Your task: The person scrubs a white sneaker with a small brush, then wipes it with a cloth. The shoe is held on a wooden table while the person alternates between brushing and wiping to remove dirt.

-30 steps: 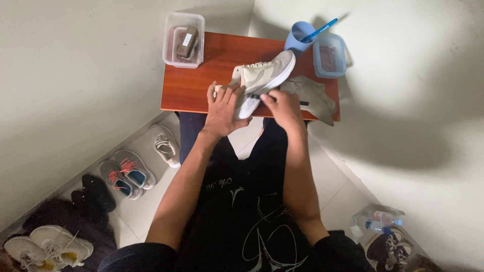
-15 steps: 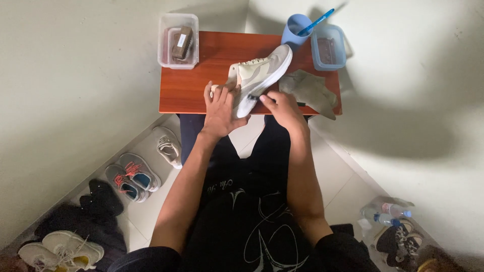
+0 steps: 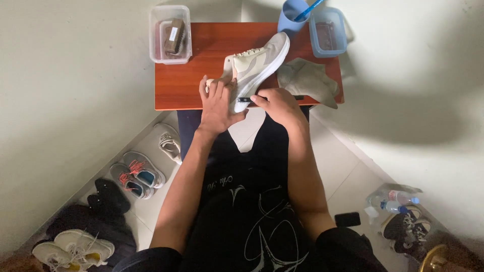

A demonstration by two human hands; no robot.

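Left hand (image 3: 218, 103) grips the shoe's (image 3: 257, 65) heel on the desk (image 3: 186, 85); right hand (image 3: 280, 103) pinches a dark tool (image 3: 245, 99) against its sole.

- The heel of the pale sneaker (image 3: 257, 63) is covered by the left hand (image 3: 218, 103), so how the fingers (image 3: 214, 90) grip it cannot be made out.
- The right hand (image 3: 280, 105) hides most of a thin dark tool (image 3: 244, 99) at the sole; its kind cannot be told.
- The blue cup (image 3: 292, 15) and its blue-handled stick (image 3: 308, 7) are cut off by the top edge.
- What lies in the blue-rimmed tub (image 3: 327, 31) is too blurred to name.
- The grey cloth (image 3: 307, 80) covers part of the worktop (image 3: 186, 85).
- The near edge of the worktop is partly hidden behind both hands.
- The gold object (image 3: 437, 258) at the lower right corner is cut off.
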